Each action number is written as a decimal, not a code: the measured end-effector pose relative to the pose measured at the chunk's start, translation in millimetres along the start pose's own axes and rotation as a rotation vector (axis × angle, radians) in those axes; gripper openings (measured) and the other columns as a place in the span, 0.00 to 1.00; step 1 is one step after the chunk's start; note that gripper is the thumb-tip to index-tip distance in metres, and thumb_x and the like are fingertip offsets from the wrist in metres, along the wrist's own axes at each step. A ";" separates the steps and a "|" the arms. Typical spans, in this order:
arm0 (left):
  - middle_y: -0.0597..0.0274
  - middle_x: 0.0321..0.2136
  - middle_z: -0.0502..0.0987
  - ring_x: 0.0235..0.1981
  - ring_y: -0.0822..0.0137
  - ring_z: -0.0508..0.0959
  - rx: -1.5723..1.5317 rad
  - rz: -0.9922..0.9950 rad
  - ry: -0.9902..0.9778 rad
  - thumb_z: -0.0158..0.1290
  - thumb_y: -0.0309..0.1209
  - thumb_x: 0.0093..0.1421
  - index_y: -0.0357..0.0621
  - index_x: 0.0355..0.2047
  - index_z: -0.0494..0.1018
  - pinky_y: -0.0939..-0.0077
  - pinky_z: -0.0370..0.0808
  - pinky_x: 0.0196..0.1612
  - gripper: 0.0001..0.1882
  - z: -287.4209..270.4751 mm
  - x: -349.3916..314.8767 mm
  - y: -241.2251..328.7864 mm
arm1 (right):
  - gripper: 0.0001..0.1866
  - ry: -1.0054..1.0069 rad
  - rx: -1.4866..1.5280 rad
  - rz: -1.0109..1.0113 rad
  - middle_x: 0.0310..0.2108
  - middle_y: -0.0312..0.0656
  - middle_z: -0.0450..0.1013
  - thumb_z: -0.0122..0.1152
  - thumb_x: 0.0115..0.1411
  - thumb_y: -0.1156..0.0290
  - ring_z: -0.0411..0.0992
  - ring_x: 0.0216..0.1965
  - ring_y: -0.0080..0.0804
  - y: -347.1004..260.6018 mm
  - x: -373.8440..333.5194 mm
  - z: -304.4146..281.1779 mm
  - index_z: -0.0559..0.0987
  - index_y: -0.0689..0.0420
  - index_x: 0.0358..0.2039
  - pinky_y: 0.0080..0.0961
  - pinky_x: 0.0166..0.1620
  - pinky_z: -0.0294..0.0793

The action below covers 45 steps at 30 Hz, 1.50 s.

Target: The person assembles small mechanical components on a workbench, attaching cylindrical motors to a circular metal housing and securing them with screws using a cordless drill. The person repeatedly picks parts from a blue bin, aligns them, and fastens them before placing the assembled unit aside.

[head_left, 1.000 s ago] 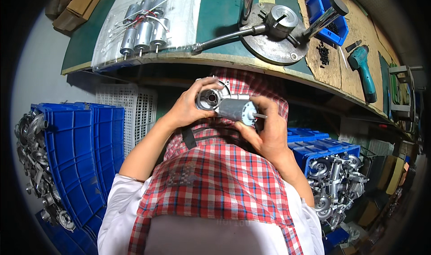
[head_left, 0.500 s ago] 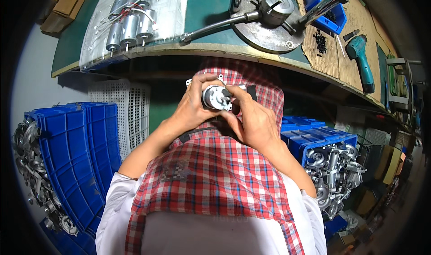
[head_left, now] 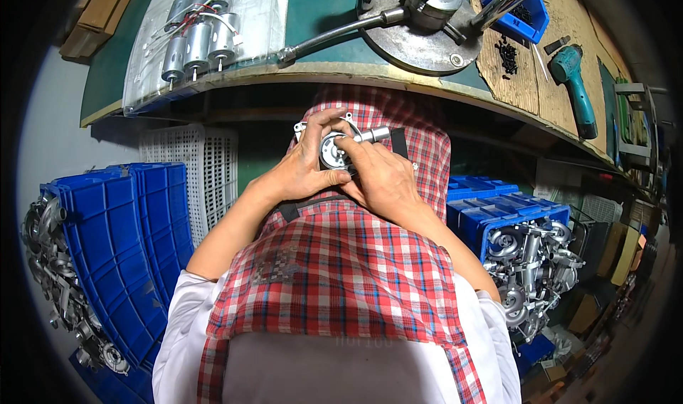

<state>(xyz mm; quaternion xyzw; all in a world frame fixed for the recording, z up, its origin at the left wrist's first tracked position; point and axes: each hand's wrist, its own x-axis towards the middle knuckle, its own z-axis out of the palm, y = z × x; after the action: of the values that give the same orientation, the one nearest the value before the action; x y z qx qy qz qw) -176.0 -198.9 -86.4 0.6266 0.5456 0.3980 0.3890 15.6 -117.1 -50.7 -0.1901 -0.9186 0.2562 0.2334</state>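
Observation:
A silver cast-metal housing [head_left: 331, 146] with a round face, screw lugs and a short outlet tube [head_left: 375, 134] is held over my lap. My left hand [head_left: 304, 160] is closed round its left side, the thumb along the near edge. My right hand [head_left: 384, 176] reaches in from the right. Its bent fingers are pressed together against the middle of the round face, and they hide whatever small piece may be between them. Beneath the housing lies the red checked apron [head_left: 420, 148].
On the bench ahead are several silver motors [head_left: 198, 44] with wires, a round metal press base [head_left: 420, 48], a blue screw bin [head_left: 523, 19], black screws [head_left: 506, 56] and a teal power driver [head_left: 575, 91]. Blue crates [head_left: 114, 240] and metal castings [head_left: 530, 261] flank me.
My right hand has moved left and its fingers have come over the round face. The housing has turned a little, so its outlet tube now shows. The view has shifted slightly.

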 end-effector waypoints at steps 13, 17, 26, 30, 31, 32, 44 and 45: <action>0.55 0.52 0.72 0.56 0.63 0.71 -0.079 0.180 0.854 0.56 0.34 0.66 0.39 0.60 0.60 0.68 0.64 0.62 0.27 -42.4 0.0 32.5 | 0.22 0.474 1.327 0.790 0.34 0.36 0.77 0.63 0.64 0.51 0.76 0.28 0.25 17.9 30.8 -25.6 0.74 0.58 0.42 0.26 0.30 0.78; 0.53 0.53 0.69 0.58 0.62 0.69 -0.098 0.031 0.465 0.58 0.24 0.58 0.38 0.60 0.61 0.68 0.64 0.63 0.31 -17.2 11.8 33.1 | 0.20 0.385 1.748 0.948 0.45 0.43 0.77 0.59 0.67 0.60 0.78 0.44 0.31 2.4 23.9 -33.7 0.75 0.60 0.51 0.30 0.47 0.82; 0.52 0.56 0.67 0.59 0.58 0.69 -0.228 0.012 0.347 0.71 0.33 0.47 0.41 0.61 0.62 0.62 0.63 0.64 0.42 33.8 12.5 29.1 | 0.13 0.150 2.240 0.822 0.42 0.43 0.78 0.64 0.62 0.73 0.79 0.41 0.30 10.8 -12.6 6.4 0.78 0.65 0.44 0.29 0.44 0.83; 0.52 0.55 0.68 0.58 0.58 0.69 -0.247 -0.005 0.375 0.71 0.33 0.48 0.41 0.61 0.63 0.63 0.64 0.63 0.42 32.8 10.8 30.4 | 0.10 0.135 2.344 0.822 0.42 0.44 0.78 0.64 0.60 0.77 0.79 0.41 0.30 5.4 -9.6 2.1 0.79 0.64 0.43 0.30 0.45 0.83; 0.52 0.55 0.68 0.58 0.58 0.69 -0.252 -0.009 0.376 0.71 0.33 0.48 0.41 0.60 0.63 0.63 0.64 0.63 0.42 32.3 10.7 30.9 | 0.10 0.133 2.335 0.821 0.42 0.44 0.78 0.64 0.60 0.77 0.78 0.42 0.31 7.2 -10.4 3.3 0.79 0.64 0.43 0.30 0.45 0.83; 0.52 0.55 0.68 0.58 0.58 0.69 -0.259 -0.012 0.380 0.71 0.33 0.48 0.41 0.60 0.63 0.63 0.64 0.63 0.41 31.8 10.3 31.7 | 0.11 0.130 2.327 0.820 0.42 0.43 0.78 0.64 0.60 0.77 0.78 0.42 0.31 10.6 -11.8 5.4 0.79 0.64 0.43 0.31 0.45 0.82; 0.53 0.54 0.69 0.57 0.59 0.70 -0.373 -0.067 0.420 0.70 0.33 0.48 0.41 0.59 0.65 0.63 0.66 0.61 0.39 28.5 15.2 31.8 | 0.16 0.148 2.237 0.866 0.46 0.43 0.77 0.65 0.60 0.76 0.78 0.45 0.32 14.8 -14.3 11.6 0.78 0.59 0.49 0.33 0.48 0.81; 0.53 0.54 0.69 0.57 0.59 0.70 -0.388 -0.070 0.431 0.70 0.33 0.48 0.41 0.59 0.65 0.63 0.66 0.61 0.39 28.7 19.7 30.7 | 0.16 0.151 2.235 0.874 0.46 0.43 0.77 0.65 0.60 0.76 0.78 0.45 0.32 14.3 -11.0 7.7 0.78 0.59 0.49 0.33 0.49 0.81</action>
<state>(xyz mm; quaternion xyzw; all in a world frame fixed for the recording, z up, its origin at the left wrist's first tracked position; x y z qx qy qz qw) -136.3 -183.9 -67.6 0.4220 0.5506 0.6054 0.3902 23.8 -113.9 -68.1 -0.1926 -0.0306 0.9568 0.2157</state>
